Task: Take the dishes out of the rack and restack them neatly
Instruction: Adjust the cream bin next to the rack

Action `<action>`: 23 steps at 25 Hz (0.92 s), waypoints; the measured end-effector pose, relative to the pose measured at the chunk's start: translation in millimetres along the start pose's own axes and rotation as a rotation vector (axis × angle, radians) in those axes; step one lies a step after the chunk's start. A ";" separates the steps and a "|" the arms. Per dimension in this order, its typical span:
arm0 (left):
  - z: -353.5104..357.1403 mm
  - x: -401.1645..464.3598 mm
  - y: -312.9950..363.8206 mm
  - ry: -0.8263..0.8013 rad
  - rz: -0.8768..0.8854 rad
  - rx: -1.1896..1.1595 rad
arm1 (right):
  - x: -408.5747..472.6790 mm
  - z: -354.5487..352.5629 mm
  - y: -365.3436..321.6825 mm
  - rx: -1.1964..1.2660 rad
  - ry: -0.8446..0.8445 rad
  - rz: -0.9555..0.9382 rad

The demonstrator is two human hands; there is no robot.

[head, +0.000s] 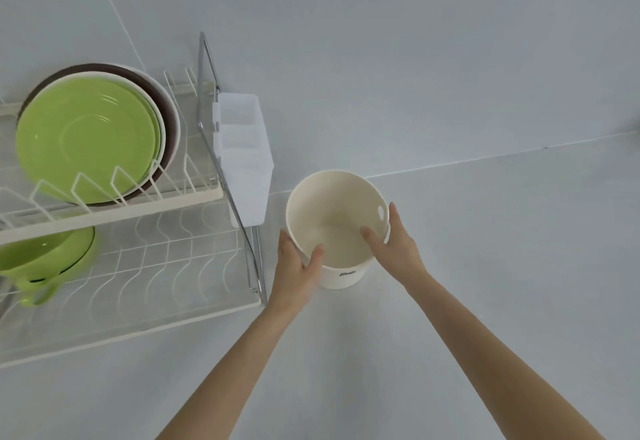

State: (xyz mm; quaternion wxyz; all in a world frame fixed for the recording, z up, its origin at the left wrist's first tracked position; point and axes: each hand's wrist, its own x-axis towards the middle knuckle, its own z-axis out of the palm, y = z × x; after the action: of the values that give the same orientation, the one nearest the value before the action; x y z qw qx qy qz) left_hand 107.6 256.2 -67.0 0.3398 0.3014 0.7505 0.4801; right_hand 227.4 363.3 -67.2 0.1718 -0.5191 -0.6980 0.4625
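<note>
A cream-white deep bowl (pixel 332 204) stands upright on the pale counter, right of the dish rack (pixel 156 266). My left hand (pixel 298 266) grips its near-left rim, thumb inside. My right hand (pixel 394 242) grips the right rim, thumb inside too. On the rack's upper tier a green plate (pixel 83 135) leans in front of a white plate and a brown plate (pixel 162 100). A green cup with a handle (pixel 41 263) sits on the lower tier at the left.
A white plastic cutlery holder (pixel 242 155) hangs on the rack's right end, close to the bowl. The rack's chrome frame (pixel 221 162) slants down beside it. The wall meets the counter behind the bowl (pixel 485 159).
</note>
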 end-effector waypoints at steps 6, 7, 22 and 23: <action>2.1 2.9 5.5 0.012 -0.023 -0.121 | 7.3 3.2 1.5 0.051 0.017 0.015; 1.1 1.3 7.4 -0.003 -0.037 -0.134 | 6.0 2.4 0.9 0.061 0.012 0.014; -60.4 -129.0 -13.8 -0.126 -0.058 -0.201 | -139.1 11.2 -2.5 0.058 0.009 0.043; -68.6 -138.7 -15.7 -0.122 -0.049 -0.207 | -148.5 16.3 -4.6 0.061 0.000 0.043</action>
State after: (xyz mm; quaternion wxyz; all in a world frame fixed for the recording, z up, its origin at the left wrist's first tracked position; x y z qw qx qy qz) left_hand 132.2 107.3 -29.9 0.4257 0.2747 0.6821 0.5273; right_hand 272.7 224.3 -36.1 0.1778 -0.5285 -0.6722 0.4871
